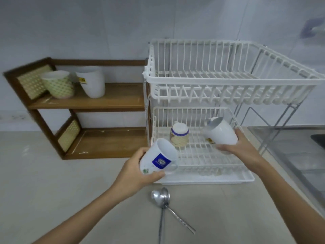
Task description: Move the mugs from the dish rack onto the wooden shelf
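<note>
My left hand [135, 171] grips a white mug with a blue label [159, 158], tilted, just outside the front left corner of the white dish rack [235, 80]. My right hand [241, 147] holds a plain white mug [221, 132], tipped on its side above the rack's lower tier. A mug with a blue band and woven pattern [179, 134] stands upside down on that lower tier. On the wooden shelf's [112, 101] upper board stand a green-patterned mug [59, 84] and a white mug [92, 81].
Two metal spoons [164, 198] lie crossed on the counter in front of the rack's drip tray [207, 180]. A steel sink [299, 155] lies to the right. The shelf's lower board [109, 143] holds nothing. The tiled wall stands behind.
</note>
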